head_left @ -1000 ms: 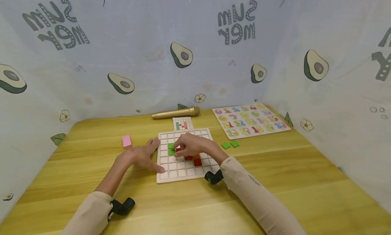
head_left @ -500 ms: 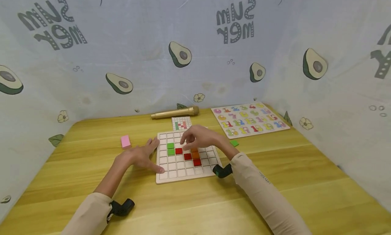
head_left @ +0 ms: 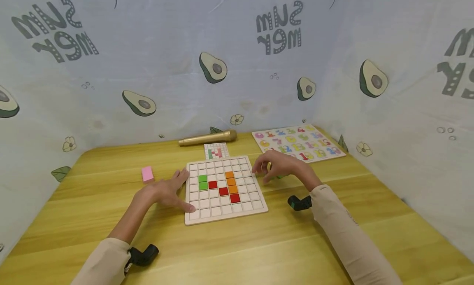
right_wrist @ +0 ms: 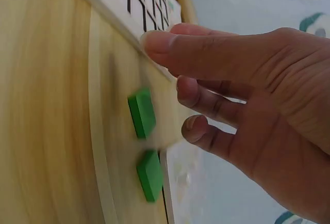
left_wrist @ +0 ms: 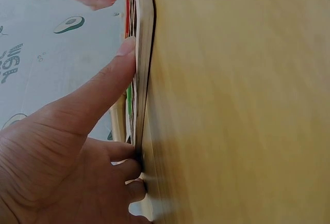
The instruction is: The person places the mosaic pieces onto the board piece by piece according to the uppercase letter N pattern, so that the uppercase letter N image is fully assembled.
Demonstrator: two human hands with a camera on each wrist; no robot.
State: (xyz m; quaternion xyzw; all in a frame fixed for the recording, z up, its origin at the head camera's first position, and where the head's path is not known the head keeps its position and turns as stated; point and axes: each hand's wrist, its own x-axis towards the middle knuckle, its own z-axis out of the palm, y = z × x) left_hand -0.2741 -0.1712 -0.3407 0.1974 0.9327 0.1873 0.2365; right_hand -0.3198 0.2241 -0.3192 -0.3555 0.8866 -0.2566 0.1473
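Observation:
A white grid board lies on the table with two green tiles, three red tiles and a column of orange tiles on it. My left hand rests at its left edge, the thumb on the near corner and the other fingers spread along the side. Just off the right edge hovers my right hand, fingers loosely bent, nothing between them. In the right wrist view, two loose green tiles lie on the table close to that hand; in the head view it mostly covers them.
Behind the board lies a small printed pattern card, and beyond it a gold microphone. A number puzzle board lies at the back right. To the left is a pink block. A printed cloth hangs behind the table.
My right hand has moved right, from above the coloured tiles to beyond the board's right edge, uncovering the tiles. The left hand keeps its place on the board. The head view has shifted slightly.

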